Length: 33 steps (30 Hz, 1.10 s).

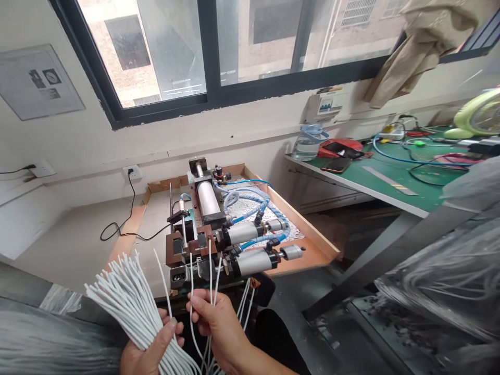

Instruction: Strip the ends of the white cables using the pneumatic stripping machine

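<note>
My left hand [154,341] is closed around a thick bundle of white cables [125,297], their cut ends fanning up to the left. One cable [162,273] stands apart from the bundle, by the left thumb. Between thumb and finger, my right hand [213,317] pinches a single white cable [191,278] whose tip points up at the machine's jaws. A couple more cables [211,265] rise behind the right fingers. Just beyond both hands is a pneumatic machine [195,242] with silver cylinders [250,263] and brown blocks.
The machine stands in a shallow cardboard tray [312,245] holding blue air hoses [253,208] and white scraps. On the right, a green-topped table [390,182] carries a water jug [307,143], a phone [336,165] and a ruler [390,181]. Plastic-wrapped cables [437,276] lie at the lower right.
</note>
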### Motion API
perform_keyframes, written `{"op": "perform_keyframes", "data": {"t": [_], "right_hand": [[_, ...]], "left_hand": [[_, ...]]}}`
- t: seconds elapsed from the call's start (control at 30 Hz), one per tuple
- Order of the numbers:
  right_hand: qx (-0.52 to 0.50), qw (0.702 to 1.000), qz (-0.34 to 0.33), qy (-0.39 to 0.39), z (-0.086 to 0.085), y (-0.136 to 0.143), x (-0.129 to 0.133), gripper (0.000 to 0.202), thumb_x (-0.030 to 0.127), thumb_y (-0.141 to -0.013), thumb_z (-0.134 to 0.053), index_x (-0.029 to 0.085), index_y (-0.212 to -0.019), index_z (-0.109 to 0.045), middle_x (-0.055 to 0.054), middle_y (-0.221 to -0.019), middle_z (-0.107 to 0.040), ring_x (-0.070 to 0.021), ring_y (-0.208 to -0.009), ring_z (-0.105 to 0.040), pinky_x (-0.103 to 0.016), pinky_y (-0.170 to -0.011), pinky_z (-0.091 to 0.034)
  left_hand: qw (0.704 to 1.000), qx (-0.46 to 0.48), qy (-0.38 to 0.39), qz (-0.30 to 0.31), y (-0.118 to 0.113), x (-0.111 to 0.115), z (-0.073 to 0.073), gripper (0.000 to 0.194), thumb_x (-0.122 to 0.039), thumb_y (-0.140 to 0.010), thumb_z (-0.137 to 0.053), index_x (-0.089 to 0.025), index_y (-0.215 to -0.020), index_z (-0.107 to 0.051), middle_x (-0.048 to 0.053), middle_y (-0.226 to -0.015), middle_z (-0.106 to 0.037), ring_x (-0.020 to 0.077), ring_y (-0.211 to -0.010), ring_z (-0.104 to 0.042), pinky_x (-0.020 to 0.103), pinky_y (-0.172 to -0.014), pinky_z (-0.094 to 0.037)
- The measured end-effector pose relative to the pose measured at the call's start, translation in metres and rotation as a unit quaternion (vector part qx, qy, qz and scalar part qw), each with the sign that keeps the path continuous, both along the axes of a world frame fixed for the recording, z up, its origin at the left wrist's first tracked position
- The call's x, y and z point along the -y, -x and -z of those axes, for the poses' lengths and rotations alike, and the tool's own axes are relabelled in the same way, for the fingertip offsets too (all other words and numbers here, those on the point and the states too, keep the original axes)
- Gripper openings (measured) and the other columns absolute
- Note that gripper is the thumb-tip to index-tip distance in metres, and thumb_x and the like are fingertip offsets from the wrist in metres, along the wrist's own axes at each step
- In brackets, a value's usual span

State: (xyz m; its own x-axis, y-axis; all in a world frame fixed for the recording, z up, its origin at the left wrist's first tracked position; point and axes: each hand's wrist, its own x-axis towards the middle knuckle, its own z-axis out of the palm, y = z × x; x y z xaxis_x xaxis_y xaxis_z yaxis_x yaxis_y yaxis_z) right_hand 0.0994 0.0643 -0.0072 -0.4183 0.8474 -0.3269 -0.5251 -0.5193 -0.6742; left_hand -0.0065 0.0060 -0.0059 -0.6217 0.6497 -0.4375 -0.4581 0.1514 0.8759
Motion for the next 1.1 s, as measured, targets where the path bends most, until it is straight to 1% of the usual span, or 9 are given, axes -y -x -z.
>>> {"op": "perform_keyframes", "data": {"t": [0.13, 0.33, 0.47, 0.53, 0.63, 0.73, 0.83, 0.97, 1.1], "right_hand": [[-0.037, 0.998, 0.017, 0.045, 0.0, 0.004, -0.005, 0.024, 0.029, -0.056, -0.068, 0.009, -0.058, -0.054, 0.001, -0.047, -0.048, -0.0013, -0.037, -0.03, -0.015, -0.035, -0.012], [-0.112, 0.986, 0.004, 0.12, 0.005, 0.009, -0.014, 0.022, 0.02, -0.05, -0.07, 0.008, -0.057, -0.054, 0.001, -0.049, -0.047, 0.0001, -0.037, -0.031, -0.013, -0.033, -0.009], [-0.122, 0.981, -0.023, 0.151, 0.007, 0.011, -0.014, 0.022, 0.022, -0.051, -0.071, 0.008, -0.06, -0.055, 0.001, -0.052, -0.05, -0.0017, -0.038, -0.036, -0.013, -0.033, -0.021], [-0.127, 0.982, -0.065, 0.127, 0.005, 0.011, -0.011, 0.026, 0.028, -0.055, -0.069, 0.008, -0.067, -0.058, 0.003, -0.05, -0.047, -0.0039, -0.039, -0.039, -0.016, -0.036, -0.029], [-0.103, 0.988, -0.111, 0.045, 0.0, 0.011, -0.005, 0.03, 0.035, -0.057, -0.067, 0.009, -0.07, -0.059, 0.006, -0.042, -0.04, -0.0058, -0.035, -0.04, -0.019, -0.035, -0.032], [-0.043, 0.997, -0.055, -0.013, -0.003, 0.007, 0.002, 0.029, 0.036, -0.057, -0.067, 0.01, -0.064, -0.056, 0.006, -0.04, -0.042, -0.0053, -0.033, -0.039, -0.016, -0.033, -0.026], [-0.015, 0.999, -0.005, -0.031, -0.002, 0.002, 0.006, 0.028, 0.036, -0.06, -0.065, 0.011, -0.063, -0.054, 0.002, -0.048, -0.05, -0.0027, -0.036, -0.038, -0.014, -0.034, -0.019], [0.005, 1.0, -0.003, -0.025, 0.002, -0.001, 0.006, 0.026, 0.034, -0.062, -0.063, 0.01, -0.065, -0.054, 0.0, -0.051, -0.053, -0.002, -0.036, -0.036, -0.015, -0.034, -0.016], [0.004, 1.0, -0.009, -0.007, 0.004, 0.001, 0.0, 0.021, 0.029, -0.061, -0.062, 0.01, -0.061, -0.054, 0.001, -0.049, -0.051, -0.0017, -0.035, -0.032, -0.015, -0.034, -0.014]], "left_hand": [[1.0, 0.026, 0.01, -0.007, -0.003, -0.001, -0.007, 0.044, -0.017, -0.042, -0.076, -0.015, -0.081, -0.055, 0.004, -0.058, -0.065, 0.0218, -0.06, -0.061, 0.031, -0.056, -0.049], [1.0, 0.015, 0.0, -0.013, -0.008, -0.002, -0.013, 0.044, -0.015, -0.04, -0.076, -0.014, -0.079, -0.055, 0.003, -0.058, -0.064, 0.0207, -0.056, -0.061, 0.031, -0.055, -0.05], [1.0, 0.002, -0.007, -0.015, -0.012, -0.002, -0.014, 0.045, -0.017, -0.038, -0.076, -0.015, -0.078, -0.056, 0.0, -0.057, -0.063, 0.0196, -0.052, -0.06, 0.029, -0.05, -0.049], [1.0, 0.0, -0.014, -0.007, -0.014, -0.002, -0.013, 0.044, -0.017, -0.039, -0.076, -0.015, -0.078, -0.056, 0.0, -0.057, -0.062, 0.0191, -0.051, -0.06, 0.028, -0.049, -0.048], [0.999, 0.004, -0.028, 0.028, -0.014, 0.0, -0.012, 0.04, -0.019, -0.042, -0.075, -0.014, -0.078, -0.057, 0.002, -0.059, -0.064, 0.0219, -0.056, -0.061, 0.03, -0.052, -0.048], [0.998, 0.016, -0.028, 0.052, -0.012, 0.001, -0.009, 0.036, -0.021, -0.045, -0.074, -0.013, -0.078, -0.059, 0.005, -0.061, -0.065, 0.0259, -0.064, -0.062, 0.031, -0.055, -0.048], [0.999, 0.03, -0.01, 0.033, -0.009, 0.003, -0.006, 0.037, -0.02, -0.044, -0.074, -0.013, -0.078, -0.059, 0.005, -0.061, -0.066, 0.0264, -0.066, -0.062, 0.031, -0.055, -0.048], [0.999, 0.038, 0.001, 0.006, -0.008, 0.004, -0.006, 0.039, -0.02, -0.044, -0.075, -0.014, -0.079, -0.06, 0.006, -0.062, -0.067, 0.0258, -0.065, -0.062, 0.029, -0.051, -0.048], [0.999, 0.038, 0.016, -0.004, -0.01, 0.003, -0.01, 0.038, -0.021, -0.044, -0.074, -0.011, -0.078, -0.061, 0.008, -0.06, -0.066, 0.025, -0.066, -0.062, 0.029, -0.056, -0.049]]}}
